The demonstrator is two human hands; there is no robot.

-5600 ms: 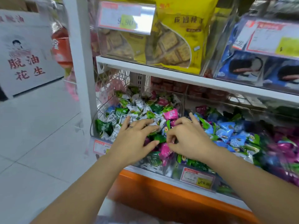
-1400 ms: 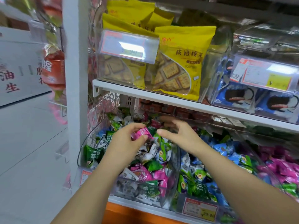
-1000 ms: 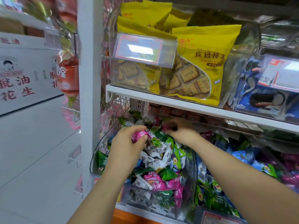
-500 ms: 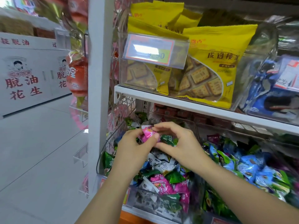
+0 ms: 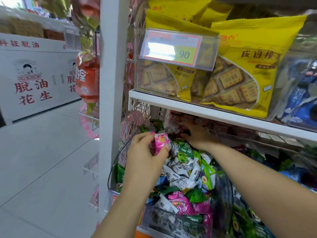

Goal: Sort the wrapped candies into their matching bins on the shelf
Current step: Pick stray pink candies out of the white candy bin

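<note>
Pink candy (image 5: 160, 143) pinched by left hand (image 5: 145, 158) — right hand (image 5: 199, 137) in bin (image 5: 223, 200), grip unclear

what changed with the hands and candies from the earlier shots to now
The left hand picked a pink candy out of the mixed pile and holds it pinched above the bin. The right hand, beside that candy half a second ago, has reached to the bin's back under the shelf; whether it holds anything is unclear. The pile and the yellow biscuit bags stayed put.
</note>
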